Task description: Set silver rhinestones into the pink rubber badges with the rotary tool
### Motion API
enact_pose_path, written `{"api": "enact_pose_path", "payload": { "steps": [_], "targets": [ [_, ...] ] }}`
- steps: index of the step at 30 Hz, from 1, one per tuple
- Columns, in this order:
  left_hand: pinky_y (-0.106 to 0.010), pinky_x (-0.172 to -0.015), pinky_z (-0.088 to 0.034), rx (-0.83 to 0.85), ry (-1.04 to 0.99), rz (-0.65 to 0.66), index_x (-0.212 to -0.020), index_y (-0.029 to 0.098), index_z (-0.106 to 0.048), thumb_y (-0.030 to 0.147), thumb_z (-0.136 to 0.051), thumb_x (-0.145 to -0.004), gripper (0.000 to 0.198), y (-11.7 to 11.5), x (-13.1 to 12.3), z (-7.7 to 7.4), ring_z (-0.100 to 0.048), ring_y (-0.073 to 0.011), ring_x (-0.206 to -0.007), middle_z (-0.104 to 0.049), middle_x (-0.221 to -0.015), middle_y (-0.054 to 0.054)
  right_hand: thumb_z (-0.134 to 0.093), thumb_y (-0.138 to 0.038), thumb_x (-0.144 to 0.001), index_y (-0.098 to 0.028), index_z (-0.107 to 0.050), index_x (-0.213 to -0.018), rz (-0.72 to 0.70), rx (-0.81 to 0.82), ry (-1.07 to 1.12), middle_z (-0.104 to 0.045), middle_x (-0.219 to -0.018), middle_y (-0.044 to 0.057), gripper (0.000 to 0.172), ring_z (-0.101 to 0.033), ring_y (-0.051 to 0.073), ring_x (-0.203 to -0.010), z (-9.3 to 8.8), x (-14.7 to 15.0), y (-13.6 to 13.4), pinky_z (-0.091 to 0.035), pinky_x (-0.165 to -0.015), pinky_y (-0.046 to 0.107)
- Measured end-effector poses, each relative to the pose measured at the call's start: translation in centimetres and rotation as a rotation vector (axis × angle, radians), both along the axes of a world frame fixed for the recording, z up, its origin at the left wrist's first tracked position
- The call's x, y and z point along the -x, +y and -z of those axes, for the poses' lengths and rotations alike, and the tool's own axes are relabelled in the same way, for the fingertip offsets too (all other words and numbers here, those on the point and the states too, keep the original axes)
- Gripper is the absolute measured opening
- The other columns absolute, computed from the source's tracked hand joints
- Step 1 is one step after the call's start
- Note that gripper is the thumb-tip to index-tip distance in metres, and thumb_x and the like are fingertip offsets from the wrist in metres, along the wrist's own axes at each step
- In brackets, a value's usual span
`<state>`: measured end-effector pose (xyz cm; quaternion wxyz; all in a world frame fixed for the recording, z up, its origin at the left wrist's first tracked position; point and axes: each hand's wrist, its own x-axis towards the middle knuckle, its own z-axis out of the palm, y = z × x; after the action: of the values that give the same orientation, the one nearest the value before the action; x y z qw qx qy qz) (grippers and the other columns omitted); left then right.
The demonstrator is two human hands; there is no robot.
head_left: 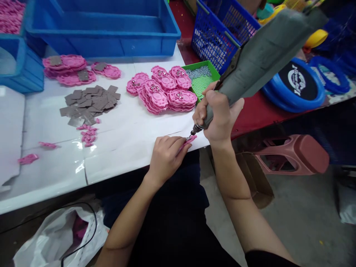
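Left hand (167, 155) pinches a pink part (191, 139), right hand (219, 115) clamped on the driver (264, 55) touching it; stacked pink pieces (164, 92) mid-frame look done, grey plates (89, 104) apparently await use.

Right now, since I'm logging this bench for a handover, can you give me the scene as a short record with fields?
left hand: pinches a small pink piece at the near edge of the white table
right hand: grips a grey power driver, tip down on the pink piece
behind the hands: stacked pink parts; green tray with small grey bits
further left: grey squares in a loose heap; blue crate
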<state>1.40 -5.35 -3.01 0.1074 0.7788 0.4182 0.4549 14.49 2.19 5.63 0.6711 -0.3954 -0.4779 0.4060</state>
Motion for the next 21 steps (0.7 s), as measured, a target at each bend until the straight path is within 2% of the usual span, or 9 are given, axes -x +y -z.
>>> {"api": "enact_pose_path", "payload": {
  "steps": [5, 11, 21],
  "targets": [
    [-0.037, -0.079, -0.047, -0.035, 0.034, 0.056, -0.113, 0.017, -0.072, 0.029, -0.066, -0.105, 0.015, -0.3, 0.3, 0.2, -0.071, -0.021, -0.089, -0.081, -0.104, -0.006, -0.074, -0.043, -0.084, -0.027, -0.06, -0.074, 0.115, -0.048, 0.038, -0.039, -0.045, -0.009, 0.023, -0.031, 0.011, -0.033, -0.7, -1.2, -0.4, -0.028, -0.035, 0.028],
    [-0.037, -0.081, -0.049, -0.031, 0.034, 0.063, -0.113, 0.017, -0.071, 0.027, -0.068, -0.104, 0.014, -0.3, 0.3, 0.1, -0.072, -0.0221, -0.092, -0.081, -0.105, -0.007, -0.072, -0.041, -0.08, -0.027, -0.057, -0.07, 0.212, -0.058, 0.035, -0.037, -0.043, -0.009, 0.023, -0.026, 0.009, -0.032, -2.4, -2.9, -0.8, -0.024, -0.033, 0.029],
    [-0.035, -0.082, -0.052, -0.008, -0.006, 0.024, -0.112, 0.017, -0.07, 0.021, -0.07, -0.102, 0.011, -0.4, 0.1, 0.1, -0.076, -0.0211, -0.093, -0.081, -0.104, -0.007, -0.068, -0.039, -0.075, -0.029, -0.057, -0.068, 0.301, -0.001, -0.025, -0.038, -0.042, -0.008, 0.016, -0.027, 0.011, -0.033, -3.2, -3.9, -2.0, -0.027, -0.034, 0.032]
  ]
}}
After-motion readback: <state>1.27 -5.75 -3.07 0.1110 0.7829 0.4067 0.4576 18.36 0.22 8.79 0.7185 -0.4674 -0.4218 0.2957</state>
